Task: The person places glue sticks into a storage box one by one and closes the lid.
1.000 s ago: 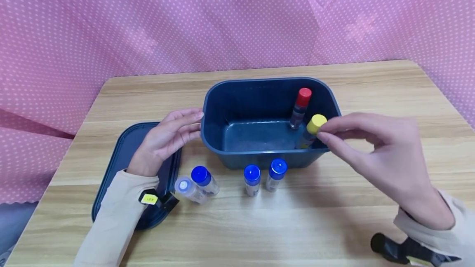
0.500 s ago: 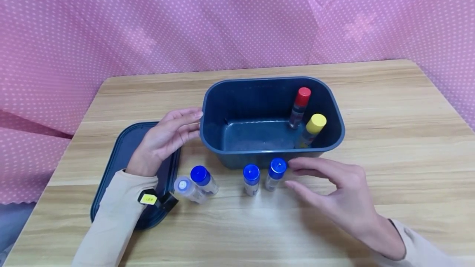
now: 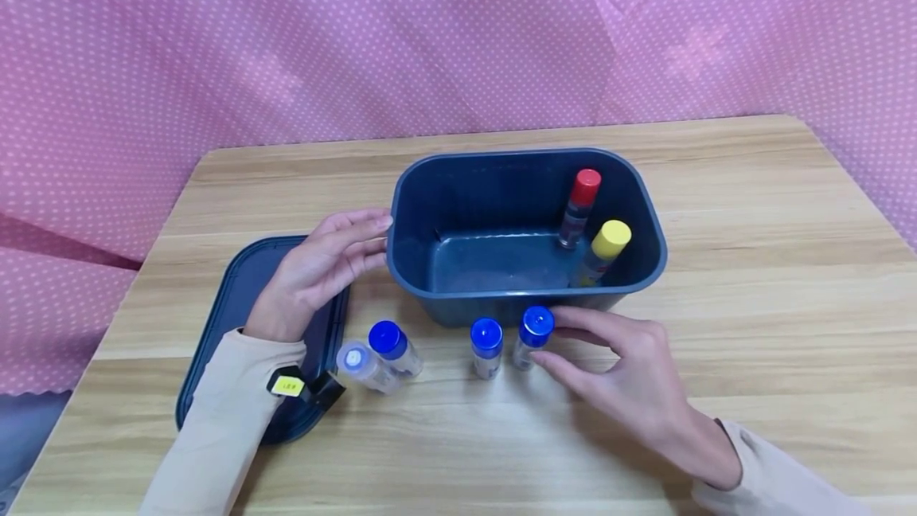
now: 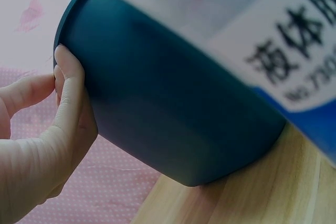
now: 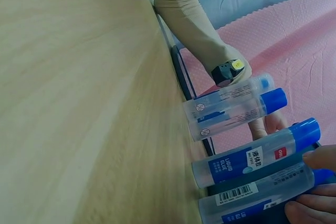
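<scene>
My left hand (image 3: 318,269) touches the left wall of a dark blue bin (image 3: 501,193) with extended fingers. At the bin's front right, my right hand (image 3: 634,373) pinches the rightmost liquid glue bottle (image 3: 526,353) between thumb and fingers, just below its blue cap. That bottle stands upright on the table. Another blue-capped glue bottle (image 5: 231,163) stands beside it. Farther left are a third blue-capped bottle (image 3: 404,357) and one with a pale translucent top (image 3: 372,373). Inside the bin, a red-capped bottle (image 3: 580,205) and a yellow-capped bottle (image 3: 605,249) stand at the right end.
A dark blue lid (image 3: 251,301) lies flat on the wooden table (image 3: 752,261) at the left, partly under the left forearm. A pink dotted cloth (image 3: 430,38) hangs behind the table. Bare wood extends right of the bin.
My right hand has let go of the yellow-capped bottle in the bin, moved left and toward me, and taken hold of the rightmost blue-capped glue bottle. The left hand has stayed put.
</scene>
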